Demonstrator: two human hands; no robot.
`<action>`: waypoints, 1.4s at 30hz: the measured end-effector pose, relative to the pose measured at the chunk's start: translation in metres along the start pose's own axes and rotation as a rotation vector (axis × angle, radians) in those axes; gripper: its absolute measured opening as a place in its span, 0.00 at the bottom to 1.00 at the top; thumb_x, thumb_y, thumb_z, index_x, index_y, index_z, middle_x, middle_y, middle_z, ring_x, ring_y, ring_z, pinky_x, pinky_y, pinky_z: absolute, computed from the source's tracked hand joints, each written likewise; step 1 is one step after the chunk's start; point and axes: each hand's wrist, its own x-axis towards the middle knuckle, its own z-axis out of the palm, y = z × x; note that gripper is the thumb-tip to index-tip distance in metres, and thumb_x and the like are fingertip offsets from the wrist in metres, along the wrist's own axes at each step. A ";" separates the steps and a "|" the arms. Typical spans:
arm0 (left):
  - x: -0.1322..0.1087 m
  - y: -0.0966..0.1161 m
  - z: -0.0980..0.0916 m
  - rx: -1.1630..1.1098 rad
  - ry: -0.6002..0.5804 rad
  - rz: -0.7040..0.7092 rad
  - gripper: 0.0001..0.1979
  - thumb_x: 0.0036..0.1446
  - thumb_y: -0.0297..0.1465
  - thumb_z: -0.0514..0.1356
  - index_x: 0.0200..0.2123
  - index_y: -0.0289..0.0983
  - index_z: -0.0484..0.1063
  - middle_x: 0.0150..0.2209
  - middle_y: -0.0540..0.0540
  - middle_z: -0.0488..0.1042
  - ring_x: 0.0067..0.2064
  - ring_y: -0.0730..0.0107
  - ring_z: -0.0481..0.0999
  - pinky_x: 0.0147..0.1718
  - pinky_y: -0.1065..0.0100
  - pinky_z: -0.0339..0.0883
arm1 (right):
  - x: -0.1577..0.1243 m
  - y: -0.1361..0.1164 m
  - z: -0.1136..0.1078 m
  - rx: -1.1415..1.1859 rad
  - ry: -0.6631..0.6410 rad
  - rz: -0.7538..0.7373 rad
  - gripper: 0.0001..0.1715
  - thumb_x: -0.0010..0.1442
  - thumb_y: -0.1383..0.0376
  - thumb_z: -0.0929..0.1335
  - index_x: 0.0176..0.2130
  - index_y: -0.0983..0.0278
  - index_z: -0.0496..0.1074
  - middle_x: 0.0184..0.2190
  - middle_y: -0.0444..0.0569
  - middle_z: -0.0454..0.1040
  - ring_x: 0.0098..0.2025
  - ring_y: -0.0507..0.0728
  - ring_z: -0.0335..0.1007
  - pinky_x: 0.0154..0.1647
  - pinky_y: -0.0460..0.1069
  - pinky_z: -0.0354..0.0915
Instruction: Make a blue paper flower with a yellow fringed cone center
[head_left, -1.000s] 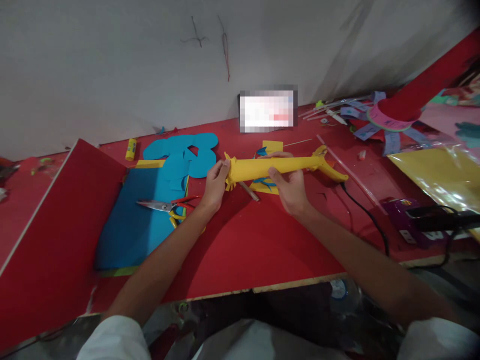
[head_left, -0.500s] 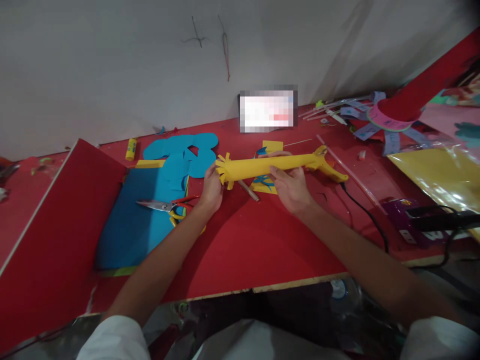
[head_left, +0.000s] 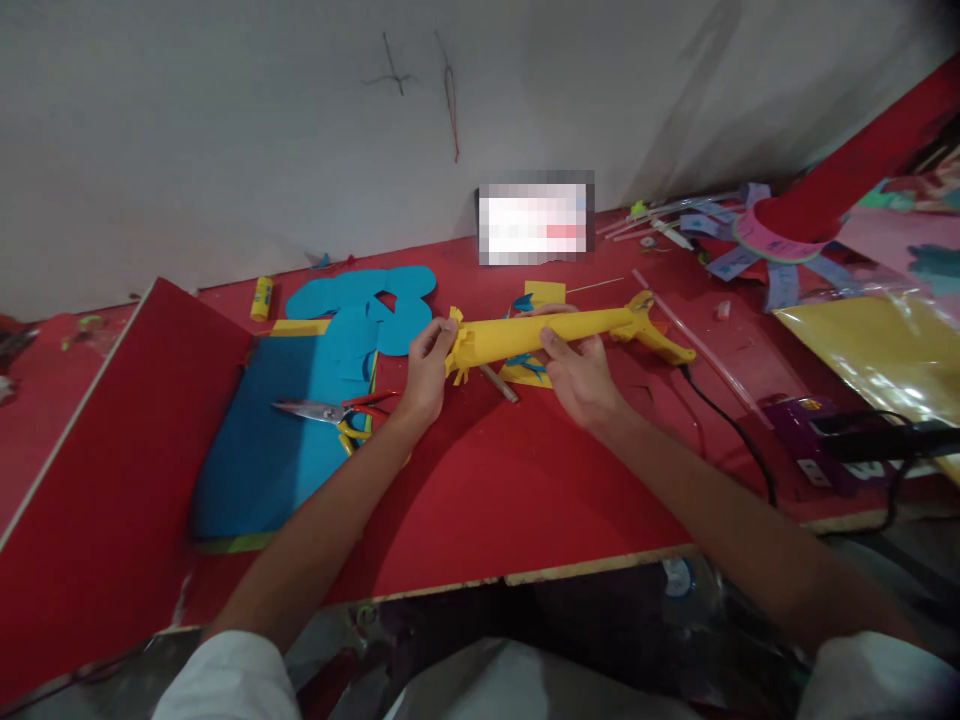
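Note:
A long yellow paper tube (head_left: pixel 525 335) with a fringed left end is held level over the red table (head_left: pixel 487 500). My left hand (head_left: pixel 425 375) pinches the fringed end with its fingers closed on the cut strips. My right hand (head_left: pixel 581 375) grips the tube near its middle, thumb on top. Under the tube lie a yellow paper piece with blue scraps (head_left: pixel 525 370) and a thin wooden stick (head_left: pixel 499 383).
Scissors (head_left: pixel 330 410) rest on a blue sheet (head_left: pixel 277 440) at left, with blue cut-outs (head_left: pixel 367 300) and a glue stick (head_left: pixel 262 297) behind. A yellow glue gun (head_left: pixel 656 335) with a black cord (head_left: pixel 735 430) lies at right. A red board (head_left: pixel 112 450) leans at left.
The tube's fringed end moved left and then back right. My left hand shifted from below the end up onto the fringe and pressed the strips inward.

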 end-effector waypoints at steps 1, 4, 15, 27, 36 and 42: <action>0.001 0.000 0.000 -0.011 0.031 -0.023 0.20 0.52 0.46 0.76 0.30 0.40 0.73 0.32 0.51 0.73 0.35 0.69 0.74 0.34 0.72 0.69 | 0.000 0.001 -0.001 -0.002 0.014 0.005 0.27 0.55 0.45 0.82 0.46 0.52 0.74 0.50 0.47 0.82 0.55 0.61 0.79 0.61 0.61 0.77; 0.003 -0.002 -0.003 -0.061 0.108 -0.087 0.17 0.52 0.43 0.76 0.36 0.41 0.76 0.37 0.50 0.78 0.41 0.65 0.79 0.40 0.69 0.74 | 0.001 0.005 -0.006 0.003 0.063 0.002 0.29 0.56 0.43 0.81 0.49 0.51 0.74 0.47 0.45 0.81 0.53 0.61 0.80 0.57 0.59 0.78; 0.002 -0.010 -0.001 0.071 -0.082 0.036 0.21 0.45 0.44 0.79 0.32 0.39 0.75 0.33 0.49 0.78 0.37 0.65 0.77 0.41 0.67 0.74 | -0.002 0.002 0.000 -0.074 -0.008 -0.120 0.27 0.56 0.46 0.82 0.48 0.51 0.75 0.50 0.48 0.83 0.60 0.64 0.79 0.64 0.63 0.76; 0.000 -0.003 -0.004 0.150 -0.152 0.108 0.21 0.52 0.45 0.76 0.35 0.40 0.72 0.34 0.49 0.72 0.37 0.66 0.72 0.39 0.67 0.67 | -0.001 -0.009 0.000 -0.024 0.018 -0.101 0.29 0.59 0.40 0.78 0.51 0.52 0.76 0.49 0.51 0.84 0.57 0.65 0.80 0.60 0.63 0.78; 0.002 -0.017 -0.007 0.332 -0.202 0.281 0.23 0.56 0.45 0.74 0.46 0.42 0.70 0.42 0.48 0.74 0.42 0.64 0.74 0.41 0.65 0.69 | -0.001 0.007 -0.001 -0.206 -0.033 -0.084 0.37 0.57 0.38 0.79 0.56 0.53 0.74 0.46 0.50 0.82 0.50 0.63 0.81 0.58 0.62 0.78; -0.001 -0.008 -0.004 0.336 -0.091 0.315 0.14 0.73 0.48 0.60 0.50 0.45 0.73 0.40 0.47 0.74 0.37 0.66 0.72 0.36 0.64 0.69 | -0.007 0.009 -0.009 -0.414 0.050 -0.251 0.33 0.67 0.39 0.72 0.60 0.54 0.72 0.51 0.54 0.79 0.51 0.63 0.79 0.58 0.61 0.77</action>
